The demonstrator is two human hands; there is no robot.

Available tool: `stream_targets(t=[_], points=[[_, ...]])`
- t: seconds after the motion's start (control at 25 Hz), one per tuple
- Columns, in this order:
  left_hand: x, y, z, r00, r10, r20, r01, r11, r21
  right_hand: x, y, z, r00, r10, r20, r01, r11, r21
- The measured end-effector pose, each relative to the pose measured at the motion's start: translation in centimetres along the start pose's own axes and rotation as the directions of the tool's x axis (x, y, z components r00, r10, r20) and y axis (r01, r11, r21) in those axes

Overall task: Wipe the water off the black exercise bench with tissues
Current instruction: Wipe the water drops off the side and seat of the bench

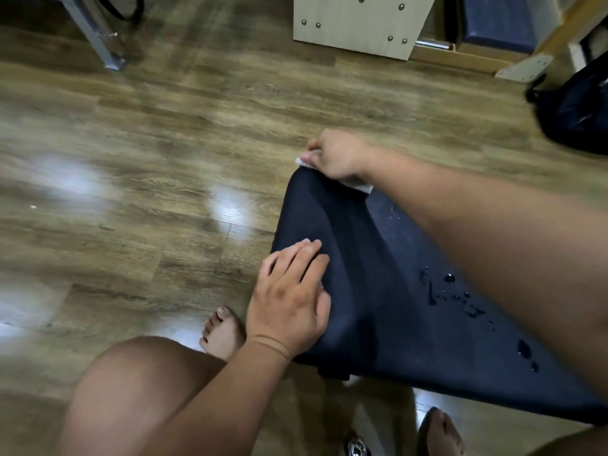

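Where tissue [364, 187] presses, bench [378, 291] points away, diagonal

One bench [378, 274] — one tissue [364, 187]

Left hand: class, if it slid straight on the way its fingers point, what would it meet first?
The left hand would cross bare black bench, then probably meet the right hand holding the tissue at the far end; depth is unclear.
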State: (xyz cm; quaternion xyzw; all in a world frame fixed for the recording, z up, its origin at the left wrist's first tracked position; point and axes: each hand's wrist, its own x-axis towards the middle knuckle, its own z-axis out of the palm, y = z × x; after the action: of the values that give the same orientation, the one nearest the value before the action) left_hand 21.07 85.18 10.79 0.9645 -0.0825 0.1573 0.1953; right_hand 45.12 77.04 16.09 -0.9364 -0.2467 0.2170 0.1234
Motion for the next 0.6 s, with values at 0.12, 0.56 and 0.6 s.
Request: stream_targets(t=[0.12, 0.56, 0.6], points=[[-0.1, -0.2, 0.2, 1.0, -0.019, -0.019, 0.019, 1.0, 0.0, -2.5, 3.2, -1.1, 1.0, 0.023, -0.015, -0.023, 0.998, -0.054], [-0.1, -0.1, 0.2, 0.999, -0.018, -0.033, 0.017, 1.0, -0.018, -2.5, 2.3, -0.3, 0.99, 0.091, -0.103, -0.099, 0.992, -0.074], [0.0, -0.1, 0.2, 1.0, -0.017, -0.024, 0.017, 1.0, -0.024, -3.3, 2.9, 0.1, 0.985, 0.095, -0.146, -0.105, 0.992, -0.067]])
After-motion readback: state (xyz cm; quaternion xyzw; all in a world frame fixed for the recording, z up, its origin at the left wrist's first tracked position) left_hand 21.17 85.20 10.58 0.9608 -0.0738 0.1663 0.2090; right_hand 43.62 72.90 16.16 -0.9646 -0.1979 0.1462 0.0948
